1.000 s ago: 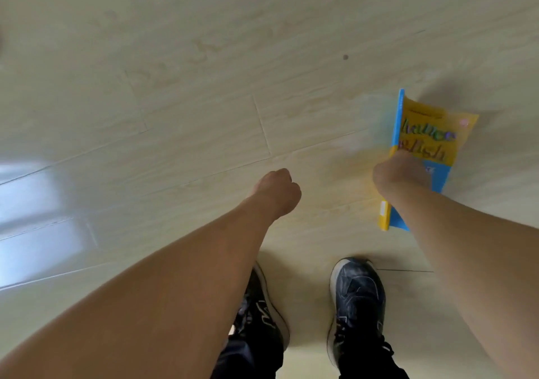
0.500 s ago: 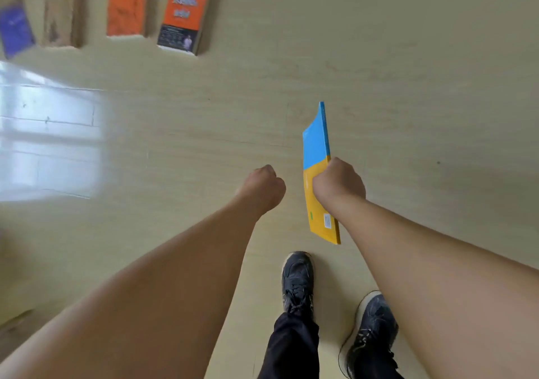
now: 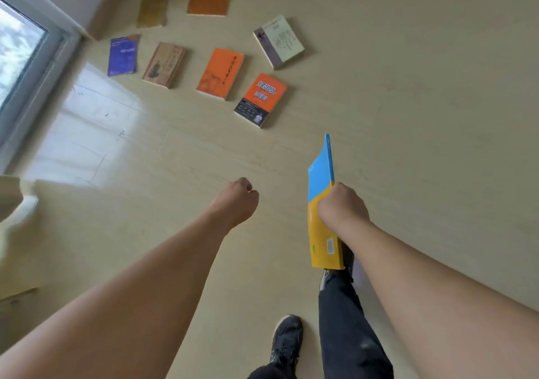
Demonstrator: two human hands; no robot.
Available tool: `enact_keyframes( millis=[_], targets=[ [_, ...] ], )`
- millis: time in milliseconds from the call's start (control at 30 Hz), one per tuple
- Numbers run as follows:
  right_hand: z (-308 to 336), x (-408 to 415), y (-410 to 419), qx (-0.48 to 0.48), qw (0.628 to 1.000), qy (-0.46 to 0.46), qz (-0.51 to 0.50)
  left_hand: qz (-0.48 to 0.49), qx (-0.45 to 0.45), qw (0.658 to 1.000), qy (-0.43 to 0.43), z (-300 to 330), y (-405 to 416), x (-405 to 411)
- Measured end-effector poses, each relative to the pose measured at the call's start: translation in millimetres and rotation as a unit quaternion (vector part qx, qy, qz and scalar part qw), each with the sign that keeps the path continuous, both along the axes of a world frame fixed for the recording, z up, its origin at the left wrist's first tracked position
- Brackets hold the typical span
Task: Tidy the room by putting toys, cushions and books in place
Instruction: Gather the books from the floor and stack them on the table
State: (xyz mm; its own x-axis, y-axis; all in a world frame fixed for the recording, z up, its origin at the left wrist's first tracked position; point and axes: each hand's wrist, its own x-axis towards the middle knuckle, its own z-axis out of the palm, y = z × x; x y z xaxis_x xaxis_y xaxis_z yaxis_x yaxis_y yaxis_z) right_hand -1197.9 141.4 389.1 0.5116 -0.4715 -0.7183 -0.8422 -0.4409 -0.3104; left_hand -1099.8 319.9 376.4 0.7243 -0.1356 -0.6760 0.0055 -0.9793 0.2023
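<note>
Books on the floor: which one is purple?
The purple book, leftmost in the middle row, closest to the window; its neighbours are tan and orange.

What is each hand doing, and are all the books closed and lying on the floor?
right hand: grips blue and yellow book, closed, off the floor
left hand: fist, holds nothing
seven floor books: closed, lying flat

Seven books lie flat and apart on a pale wood-plank floor (image 3: 408, 116) toward its far left corner by a window: a purple book (image 3: 122, 55), a tan book (image 3: 164, 64), two orange books (image 3: 220, 73) (image 3: 261, 99), a cream book (image 3: 279, 42), an olive book (image 3: 152, 9) and an orange-backed book (image 3: 208, 1).
</note>
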Motion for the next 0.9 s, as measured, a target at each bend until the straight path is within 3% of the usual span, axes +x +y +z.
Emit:
enact_keyframes(
  millis=[200,533,900],
  targets=[
    [18,94,-50,0.008,0.998,-0.002,0.06,0.058,0.03,0.998,0.02,15,-15,67],
    [10,262,-88,-0.028,0.99,0.022,0.136,0.098,-0.01,0.995,0.032,-8,-64,219],
    [-21,446,-123,-0.054,0.986,0.072,0.141,0.114,0.0,0.991,0.071,-39,-88,399]
  ],
)
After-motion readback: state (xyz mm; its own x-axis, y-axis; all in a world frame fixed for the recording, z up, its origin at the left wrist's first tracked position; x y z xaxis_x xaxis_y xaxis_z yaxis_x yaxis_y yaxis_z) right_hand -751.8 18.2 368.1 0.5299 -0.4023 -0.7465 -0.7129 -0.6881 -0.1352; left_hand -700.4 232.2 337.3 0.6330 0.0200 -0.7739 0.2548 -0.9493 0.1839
